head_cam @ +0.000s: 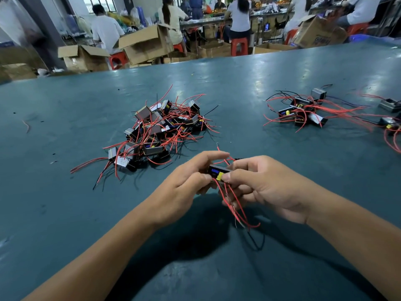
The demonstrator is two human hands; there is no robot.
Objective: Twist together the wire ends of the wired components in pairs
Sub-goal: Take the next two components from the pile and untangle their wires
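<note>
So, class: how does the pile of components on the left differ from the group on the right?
The left pile is larger and heaped, components stacked; the right group is smaller and lies flatter. The left pile's wires stick out every way; the right group's mostly trail rightward. Both have red and black wires on the green table.

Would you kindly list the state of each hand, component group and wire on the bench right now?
Left hand: grips the held component's left end.
Right hand: pinches its right end.
Held component: lifted off the table, red wires hanging loose below.
Large pile: heaped, wires tangled.
Smaller group: spread flat at right, wires trailing rightwards.
Stray wire scrap: lying alone at left.
</note>
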